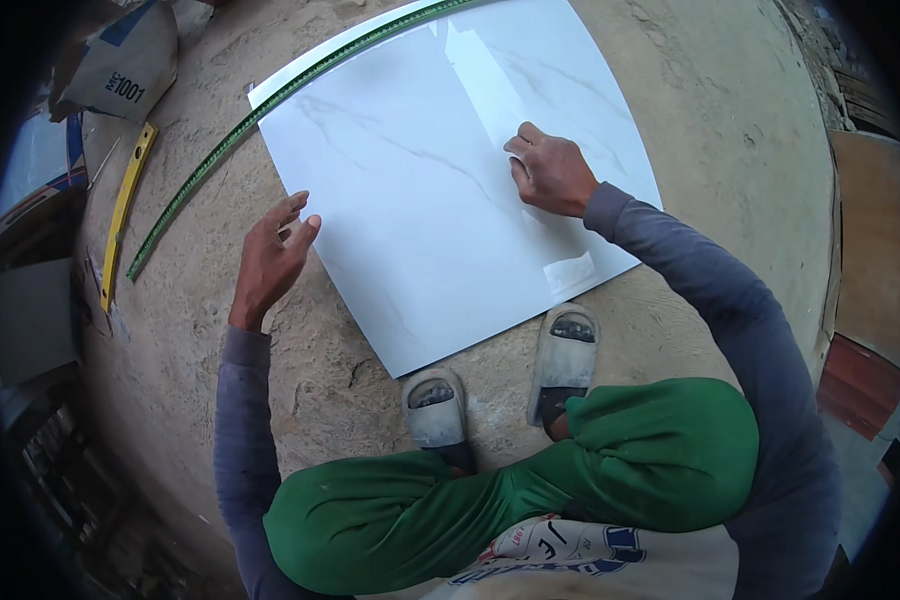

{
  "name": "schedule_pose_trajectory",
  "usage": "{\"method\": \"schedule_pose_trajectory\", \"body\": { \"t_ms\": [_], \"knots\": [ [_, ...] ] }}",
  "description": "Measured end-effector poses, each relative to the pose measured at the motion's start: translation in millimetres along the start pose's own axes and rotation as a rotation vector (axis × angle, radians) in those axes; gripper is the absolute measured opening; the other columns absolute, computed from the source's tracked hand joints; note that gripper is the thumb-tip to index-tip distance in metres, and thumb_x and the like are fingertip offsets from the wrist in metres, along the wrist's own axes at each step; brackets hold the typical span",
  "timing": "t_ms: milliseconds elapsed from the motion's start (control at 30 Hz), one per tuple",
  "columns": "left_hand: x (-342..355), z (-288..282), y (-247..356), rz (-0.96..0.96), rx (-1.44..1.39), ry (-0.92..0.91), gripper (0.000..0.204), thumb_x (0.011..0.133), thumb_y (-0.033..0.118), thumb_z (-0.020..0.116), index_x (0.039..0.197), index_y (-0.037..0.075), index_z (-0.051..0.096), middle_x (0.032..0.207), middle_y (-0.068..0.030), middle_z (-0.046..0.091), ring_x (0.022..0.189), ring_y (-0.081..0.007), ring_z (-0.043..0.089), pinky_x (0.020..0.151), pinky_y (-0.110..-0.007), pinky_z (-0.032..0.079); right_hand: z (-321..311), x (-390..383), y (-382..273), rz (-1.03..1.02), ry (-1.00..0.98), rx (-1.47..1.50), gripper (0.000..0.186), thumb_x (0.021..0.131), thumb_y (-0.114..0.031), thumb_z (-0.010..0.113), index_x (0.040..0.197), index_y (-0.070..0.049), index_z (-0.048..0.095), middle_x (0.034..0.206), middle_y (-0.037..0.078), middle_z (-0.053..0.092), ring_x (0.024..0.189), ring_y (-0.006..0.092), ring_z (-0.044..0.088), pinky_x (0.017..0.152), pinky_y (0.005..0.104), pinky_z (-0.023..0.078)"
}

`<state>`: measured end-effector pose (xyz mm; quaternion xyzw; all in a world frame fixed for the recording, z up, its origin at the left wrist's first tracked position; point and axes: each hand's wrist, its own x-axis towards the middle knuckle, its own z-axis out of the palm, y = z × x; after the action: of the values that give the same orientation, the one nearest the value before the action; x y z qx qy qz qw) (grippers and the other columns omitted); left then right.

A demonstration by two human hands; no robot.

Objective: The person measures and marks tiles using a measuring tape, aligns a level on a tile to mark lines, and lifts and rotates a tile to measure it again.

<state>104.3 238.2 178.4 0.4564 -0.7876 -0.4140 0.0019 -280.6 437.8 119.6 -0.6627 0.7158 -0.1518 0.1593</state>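
Observation:
A large white marble-veined tile (390,200) lies on the rough floor in front of me. My left hand (275,255) is at its left edge, fingers apart and slightly bent, holding nothing; whether it touches the edge I cannot tell. My right hand (550,175) is closed over the tile's right part, pinching something small and pale that I cannot make out. A long green measuring strip (200,180) crosses the tile's far-left corner and top, bending in the fisheye view and reaching out onto the floor.
A yellow spirit level (125,210) lies at the left, below a pale sack (110,65). Brown boards (865,230) and a reddish piece (855,385) lie at the right edge. My two sandalled feet (435,410) stand just short of the tile's near edge.

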Motion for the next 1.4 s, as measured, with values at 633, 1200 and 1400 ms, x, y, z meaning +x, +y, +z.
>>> {"method": "schedule_pose_trajectory", "body": {
  "t_ms": [633,1200,1400],
  "knots": [
    [206.2,-56.4,-108.5,0.092,0.366,0.578,0.037,0.100,0.027,0.067,0.131,0.009,0.077,0.129,-0.0255,0.073,0.120,-0.0430,0.070,0.108,-0.047,0.053,-2.6,-21.4,36.9,0.281,0.057,0.265,0.013,0.094,-0.004,0.071,0.106,0.002,0.069,0.108,0.011,0.064,0.069,0.0246,0.066,0.068,0.0392,0.054],
    [221.5,-44.9,-106.2,-0.068,0.310,0.521,0.028,0.102,0.036,0.067,0.121,0.019,0.080,0.121,-0.0153,0.077,0.124,-0.0397,0.066,0.108,-0.059,0.040,-0.3,-30.1,38.9,0.445,-0.016,0.482,0.009,0.094,-0.003,0.065,0.097,0.001,0.058,0.078,0.005,0.061,0.068,0.0117,0.055,0.066,0.0319,0.048],
    [216.1,-39.6,-106.5,-0.059,0.329,0.543,0.031,0.102,0.038,0.068,0.123,0.019,0.080,0.122,-0.0175,0.076,0.123,-0.0397,0.066,0.109,-0.058,0.041,0.1,-32.3,41.3,0.446,-0.024,0.467,0.008,0.093,-0.002,0.064,0.098,0.001,0.058,0.079,0.005,0.061,0.070,0.0121,0.056,0.067,0.0316,0.049]
  ]
}}
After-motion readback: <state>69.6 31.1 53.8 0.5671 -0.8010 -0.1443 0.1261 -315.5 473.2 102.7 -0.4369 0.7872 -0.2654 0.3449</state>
